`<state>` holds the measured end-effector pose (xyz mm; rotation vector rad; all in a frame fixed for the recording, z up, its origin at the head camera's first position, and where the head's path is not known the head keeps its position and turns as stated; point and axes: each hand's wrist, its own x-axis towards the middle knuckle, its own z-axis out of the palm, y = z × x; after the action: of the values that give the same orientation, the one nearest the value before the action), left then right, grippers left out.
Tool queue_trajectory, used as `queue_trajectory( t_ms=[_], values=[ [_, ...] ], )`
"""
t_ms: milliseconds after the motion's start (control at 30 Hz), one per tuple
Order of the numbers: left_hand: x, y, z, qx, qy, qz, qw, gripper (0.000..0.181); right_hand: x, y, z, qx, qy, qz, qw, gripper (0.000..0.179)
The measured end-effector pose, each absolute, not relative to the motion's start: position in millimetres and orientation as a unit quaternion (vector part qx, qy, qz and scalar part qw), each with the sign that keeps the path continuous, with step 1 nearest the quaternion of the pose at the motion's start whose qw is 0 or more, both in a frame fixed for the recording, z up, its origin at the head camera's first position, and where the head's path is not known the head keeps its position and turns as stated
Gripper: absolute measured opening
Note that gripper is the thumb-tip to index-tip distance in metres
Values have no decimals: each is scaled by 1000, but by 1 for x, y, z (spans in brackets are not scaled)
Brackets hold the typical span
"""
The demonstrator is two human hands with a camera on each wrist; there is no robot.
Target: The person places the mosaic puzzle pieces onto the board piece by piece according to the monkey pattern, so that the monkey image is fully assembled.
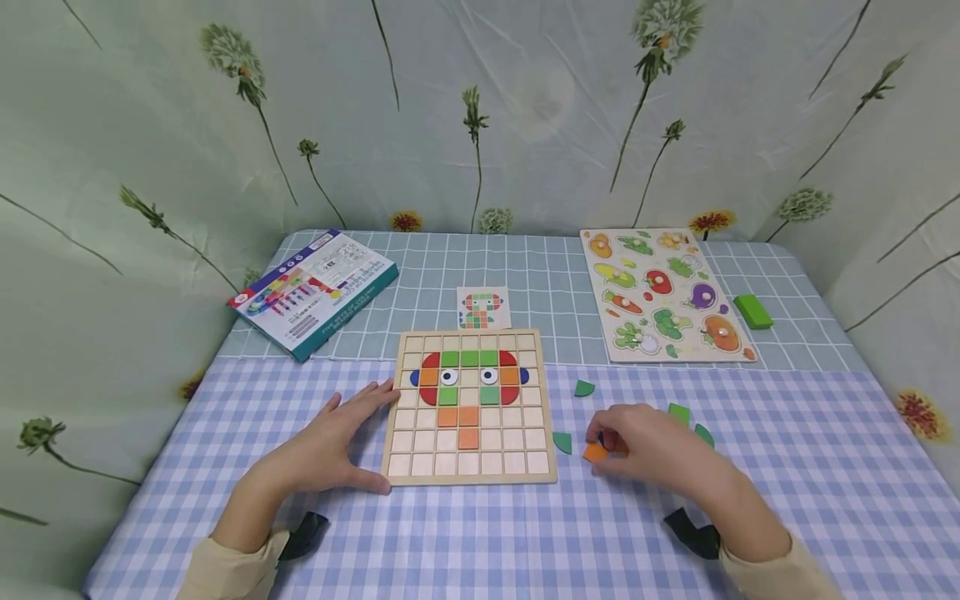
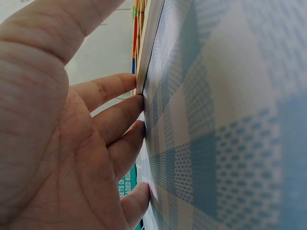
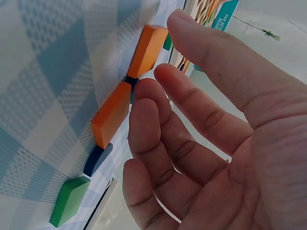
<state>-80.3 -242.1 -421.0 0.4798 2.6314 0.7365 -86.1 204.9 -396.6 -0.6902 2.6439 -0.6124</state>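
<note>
My left hand (image 1: 330, 450) rests against the left side of a wooden grid board (image 1: 472, 479), fingertips at its edge and thumb near the lower-left corner. Colored pieces form a face pattern in the grid, with two eye pieces, and orange squares (image 1: 468, 437) below. Right of the board, my right hand (image 1: 645, 442) reaches over loose pieces. Its thumb and index finger stand apart at an orange block (image 3: 147, 50), which lies on the cloth. Beneath the fingers are another orange block (image 3: 112, 115), a dark blue rounded piece (image 3: 98, 159) and a green block (image 3: 69, 201).
Green quarter-round pieces (image 1: 585, 388) lie beside the board. A pattern card (image 1: 483, 308) sits behind it. At back left is a toy box (image 1: 315, 287); at back right, a vegetable puzzle board (image 1: 633, 329) and a green block (image 1: 752, 312).
</note>
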Motion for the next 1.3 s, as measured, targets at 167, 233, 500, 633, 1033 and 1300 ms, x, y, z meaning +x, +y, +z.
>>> queue_trajectory(
  t_ms=[167, 233, 500, 633, 1033, 1300],
  values=[
    [-80, -243, -422, 170, 932, 263, 182, 122, -84, 204, -398, -233, 933, -214, 170, 24],
    [-80, -243, -423, 171, 932, 264, 182, 122, -83, 204, -398, -229, 935, -212, 169, 24],
    [-79, -243, -423, 170, 931, 268, 181, 122, -82, 201, -399, -226, 939, -197, 168, 24],
    [-79, -243, -423, 172, 931, 269, 179, 122, -81, 200, -399, -224, 941, -189, 172, 23],
    [-78, -243, -422, 169, 932, 265, 182, 122, -78, 193, -399, -208, 944, -173, 188, 24],
    [-79, -243, -421, 176, 932, 264, 177, 122, -78, 194, -400, -212, 945, -174, 180, 23]
  ],
)
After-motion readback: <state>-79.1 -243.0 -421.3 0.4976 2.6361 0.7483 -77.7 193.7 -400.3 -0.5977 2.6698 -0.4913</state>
